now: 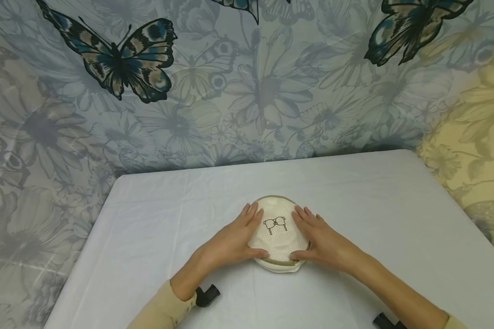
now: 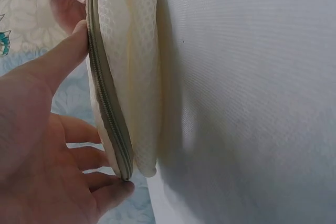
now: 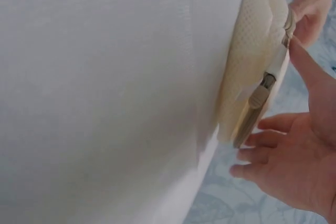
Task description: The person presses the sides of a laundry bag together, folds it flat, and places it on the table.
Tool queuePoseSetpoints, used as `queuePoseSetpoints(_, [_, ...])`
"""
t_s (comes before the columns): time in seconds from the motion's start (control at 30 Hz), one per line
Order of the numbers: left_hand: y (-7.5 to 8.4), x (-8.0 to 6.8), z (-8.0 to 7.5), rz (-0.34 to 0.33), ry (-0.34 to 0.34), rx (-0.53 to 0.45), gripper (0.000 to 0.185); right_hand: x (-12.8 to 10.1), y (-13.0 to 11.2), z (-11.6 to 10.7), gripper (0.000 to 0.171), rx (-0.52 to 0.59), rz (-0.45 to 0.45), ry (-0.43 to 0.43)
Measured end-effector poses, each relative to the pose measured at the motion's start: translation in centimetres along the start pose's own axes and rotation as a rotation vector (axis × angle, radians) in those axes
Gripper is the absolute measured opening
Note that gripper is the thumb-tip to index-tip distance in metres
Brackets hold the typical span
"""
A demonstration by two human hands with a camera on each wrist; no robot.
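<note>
- Both forearms, in pale yellow sleeves, enter from the bottom edge of the head view; a black wrist-mount part (image 1: 207, 295) shows beside the left sleeve cuff.
- 2 hands lie on a round cream mesh pouch (image 1: 278, 235) that rests flat near the middle of the white tabletop (image 1: 395, 205).
- Left hand (image 1: 233, 239): fingers straight and spread over the pouch's left half, thumb laid along its near edge. In the left wrist view the thumb (image 2: 58, 61) touches the zipper band (image 2: 107, 103).
- Right hand (image 1: 319, 237): fingers straight over the pouch's right half, thumb at the near rim. Neither hand curls round the pouch; both press it flat, well apart from each other only by the printed glasses motif (image 1: 275, 224) between them.
- Zipper: the olive track (image 3: 247, 121) appears closed along the visible edge, and the puller tab (image 3: 258, 97) sits at the near right side in the right wrist view.
- Judged progress: the pouch looks folded or collapsed into a compact disc and zipped, so the flattening seems largely done; whether anything lies inside cannot be told.
- Background: a floral cloth with butterflies (image 1: 119, 59) hangs behind the tabletop.
</note>
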State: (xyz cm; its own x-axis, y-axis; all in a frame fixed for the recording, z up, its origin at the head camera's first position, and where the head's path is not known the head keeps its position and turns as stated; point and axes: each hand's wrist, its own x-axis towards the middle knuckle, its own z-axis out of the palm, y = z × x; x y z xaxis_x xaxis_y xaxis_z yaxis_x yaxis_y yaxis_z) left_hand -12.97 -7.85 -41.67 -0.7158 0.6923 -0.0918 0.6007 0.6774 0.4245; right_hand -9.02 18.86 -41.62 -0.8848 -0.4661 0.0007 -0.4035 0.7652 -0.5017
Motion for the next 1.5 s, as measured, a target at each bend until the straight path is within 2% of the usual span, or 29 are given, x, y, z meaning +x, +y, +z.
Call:
queuePoseSetpoints(0.23, [0.2, 0.2, 0.1, 0.033, 0.015, 0.074, 0.106, 0.2, -0.4, 0.1, 0.103, -0.03, -0.027, 0.012])
queuePoseSetpoints(0.43, [0.2, 0.3, 0.0, 0.043, 0.012, 0.092, 0.106, 0.3, -0.3, 0.2, 0.102, -0.032, -0.056, 0.009])
queuePoseSetpoints(0.7, [0.4, 0.6, 0.0, 0.027, -0.031, 0.121, 0.103, 0.4, -0.2, 0.2, 0.102, -0.01, -0.046, -0.046])
queuePoseSetpoints(1.07, [0.5, 0.7, 0.3, 0.004, -0.065, 0.111, 0.104, 0.4, 0.5, 0.8, 0.103, -0.014, -0.039, -0.076])
queuePoseSetpoints(1.27, [0.2, 0.7, 0.7, 0.02, -0.101, 0.136, 0.101, 0.4, 0.5, 0.9, 0.103, -0.009, -0.032, -0.115])
queuePoseSetpoints(1.5, [0.1, 0.8, 1.1, 0.042, -0.099, 0.192, 0.097, 0.4, 0.5, 0.8, 0.101, -0.041, -0.055, -0.142])
